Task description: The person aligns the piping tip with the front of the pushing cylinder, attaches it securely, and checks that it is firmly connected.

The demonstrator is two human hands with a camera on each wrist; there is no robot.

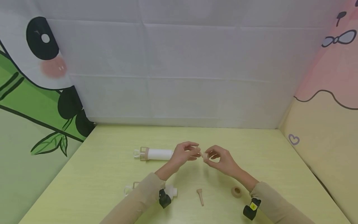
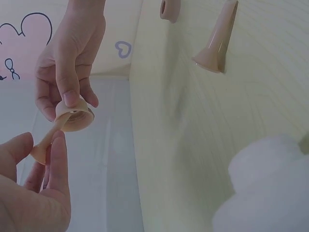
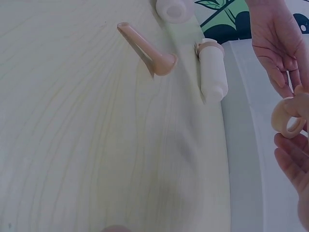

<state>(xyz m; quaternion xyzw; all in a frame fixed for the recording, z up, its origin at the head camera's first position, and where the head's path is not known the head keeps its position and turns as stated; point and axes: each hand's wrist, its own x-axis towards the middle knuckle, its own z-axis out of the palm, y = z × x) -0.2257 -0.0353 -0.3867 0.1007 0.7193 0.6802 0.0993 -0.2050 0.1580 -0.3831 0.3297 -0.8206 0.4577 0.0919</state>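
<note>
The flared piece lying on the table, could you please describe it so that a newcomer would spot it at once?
In the head view, look at the near part of the yellowish table. There, left of the beige ring, lies the slim beige flared piece, its wide end pointing away from the person. Unlike the ring, it is long; its look-alike is in the left hand.

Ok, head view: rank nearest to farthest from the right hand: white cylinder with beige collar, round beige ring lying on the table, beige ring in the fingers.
1. Held beige ring: pinched in the right hand.
2. Table beige ring: below that hand in frame.
3. White cylinder: left, past the left hand.
</note>
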